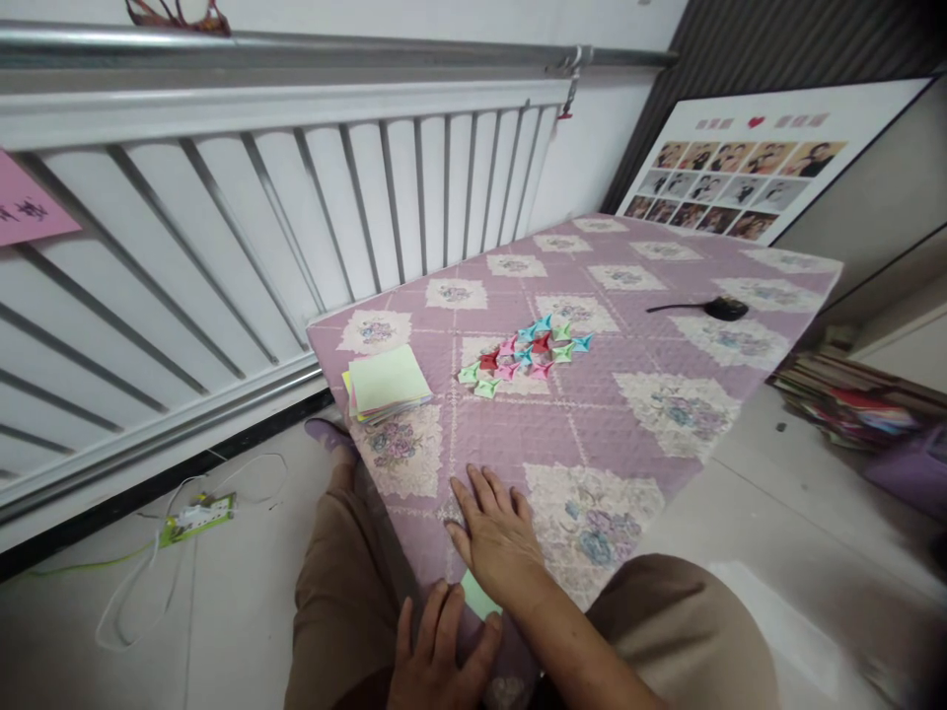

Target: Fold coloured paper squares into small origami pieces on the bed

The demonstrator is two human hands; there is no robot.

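A small sheet of light green paper [479, 596] lies on the tablecloth near the table's front corner, partly hidden by my hands. My left hand [438, 651] rests at the paper's left and lower edge, fingers stretched out and thumb apart. Flat on the cloth, just beyond the paper and partly over its right side, lies my right hand [497, 537] with fingers extended. Farther up sits a cluster of small folded paper pieces [525, 356] in green, pink, red and blue. To its left is a stack of coloured paper sheets [390, 381], pale green on top.
A floral purple tablecloth [510, 434] covers the table. A black rounded object with a thin tail [726, 309] lies at right. A white radiator [296, 207] runs along the left side. A power strip [198, 520] with white cables lies on the floor. A photo board [740, 177] leans behind.
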